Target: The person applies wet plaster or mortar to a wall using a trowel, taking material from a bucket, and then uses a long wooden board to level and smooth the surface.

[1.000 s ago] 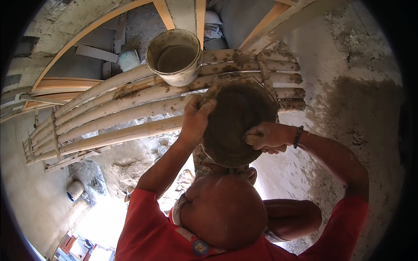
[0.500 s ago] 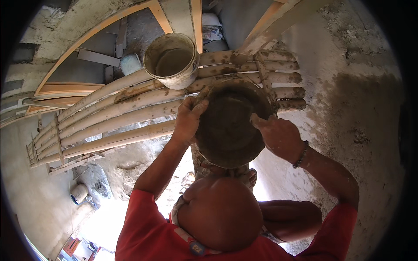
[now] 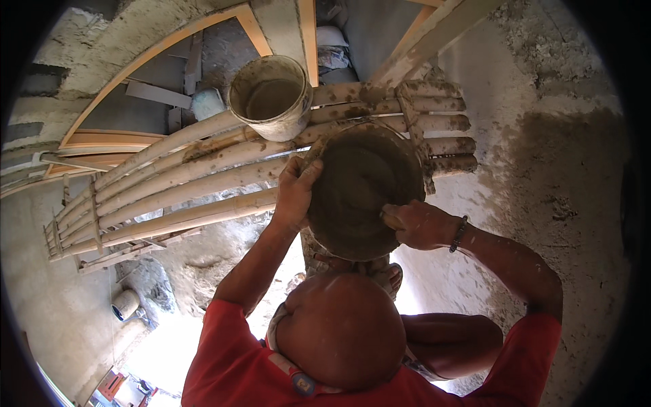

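Observation:
A round dark basin (image 3: 324, 230) of wet grey mortar sits in front of me at the near side of the bamboo platform. My left hand (image 3: 296, 193) grips its left rim, thumb on top and fingers curled beneath. Over the right part of the mortar, my right hand (image 3: 422, 225) is closed with its knuckles up. Whatever it may hold is hidden by the fingers and the dark mix. Swirled ridges mark the mortar's surface. Just beyond the basin to the left, a mortar-smeared bucket (image 3: 281, 129) stands on the bamboo, partly filled with grey mix.
Bamboo poles (image 3: 196, 163) tied into a platform run far to the left, with gaps between them. A rough wall with a damp plaster patch (image 3: 563, 169) rises on the right. An arched wooden frame (image 3: 163, 39) stands behind the bucket. A drum-like container (image 3: 125, 304) lies lower left.
My right hand has moved down and slightly left, from the basin's right rim to over the mortar. The left hand keeps its grip on the rim.

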A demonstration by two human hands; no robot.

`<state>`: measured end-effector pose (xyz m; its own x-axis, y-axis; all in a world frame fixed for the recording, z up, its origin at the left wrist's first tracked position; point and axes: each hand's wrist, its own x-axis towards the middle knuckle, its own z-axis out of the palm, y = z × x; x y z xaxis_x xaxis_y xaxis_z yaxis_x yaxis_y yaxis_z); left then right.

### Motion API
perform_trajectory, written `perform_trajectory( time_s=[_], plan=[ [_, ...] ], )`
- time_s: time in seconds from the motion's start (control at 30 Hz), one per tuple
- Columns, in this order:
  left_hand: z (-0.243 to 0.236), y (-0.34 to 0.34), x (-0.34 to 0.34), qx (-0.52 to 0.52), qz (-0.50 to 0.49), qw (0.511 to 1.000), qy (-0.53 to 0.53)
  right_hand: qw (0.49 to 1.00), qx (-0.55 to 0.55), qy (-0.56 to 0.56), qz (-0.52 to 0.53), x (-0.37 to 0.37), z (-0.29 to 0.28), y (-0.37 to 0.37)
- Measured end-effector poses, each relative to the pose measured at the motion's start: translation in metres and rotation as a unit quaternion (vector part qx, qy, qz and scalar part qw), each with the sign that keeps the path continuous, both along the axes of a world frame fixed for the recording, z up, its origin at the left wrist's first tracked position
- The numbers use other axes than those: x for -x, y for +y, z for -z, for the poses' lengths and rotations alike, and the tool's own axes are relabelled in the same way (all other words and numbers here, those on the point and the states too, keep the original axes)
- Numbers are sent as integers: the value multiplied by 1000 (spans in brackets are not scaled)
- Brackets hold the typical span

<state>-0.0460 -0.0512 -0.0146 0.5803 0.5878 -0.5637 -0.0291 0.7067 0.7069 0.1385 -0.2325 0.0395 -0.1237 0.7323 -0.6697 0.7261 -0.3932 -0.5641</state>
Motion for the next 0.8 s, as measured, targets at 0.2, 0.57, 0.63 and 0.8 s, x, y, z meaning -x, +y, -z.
perform_trajectory(
  time_s=[0.2, 0.57, 0.63, 0.8],
  plan=[
    [6, 1, 7, -2, 5, 1000, -1, 963, 204, 100, 145, 3, -39, 22],
    [11, 1, 7, -17, 12, 1000, -4, 872, 209, 300, 325, 19, -6, -3],
    [6, 2, 5, 6, -3, 1000, -23, 852, 199, 328, 357, 25, 8, -7],
    [11, 9, 10, 4, 9, 1000, -16, 880, 129, 296, 349, 13, 0, -8]
  ],
)
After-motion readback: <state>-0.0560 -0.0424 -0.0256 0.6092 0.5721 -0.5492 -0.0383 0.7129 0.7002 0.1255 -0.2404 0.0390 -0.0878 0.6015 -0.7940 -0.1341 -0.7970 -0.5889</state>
